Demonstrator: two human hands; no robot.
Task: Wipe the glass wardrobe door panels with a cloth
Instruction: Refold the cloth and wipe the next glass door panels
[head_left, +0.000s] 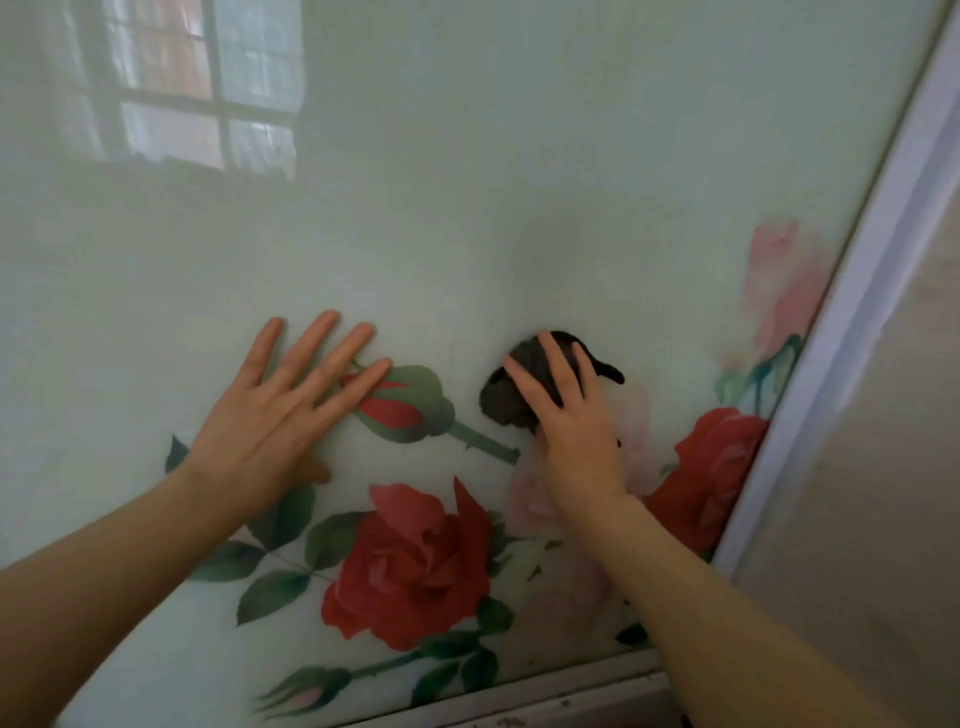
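A pale green glass wardrobe door panel (467, 182) printed with red roses fills the view. My right hand (571, 426) presses a crumpled dark grey cloth (506, 400) against the glass, right of a printed rosebud; the cloth bulges out from under my fingers to the left and above. My left hand (275, 410) lies flat on the glass with fingers spread, its fingertips at the rosebud, holding nothing.
A pale metal frame strip (852, 332) runs diagonally along the panel's right edge, with a plain grey panel (893, 493) beyond it. The lower frame rail (545, 696) shows dirt specks. A window is reflected in the glass (202, 88) at upper left.
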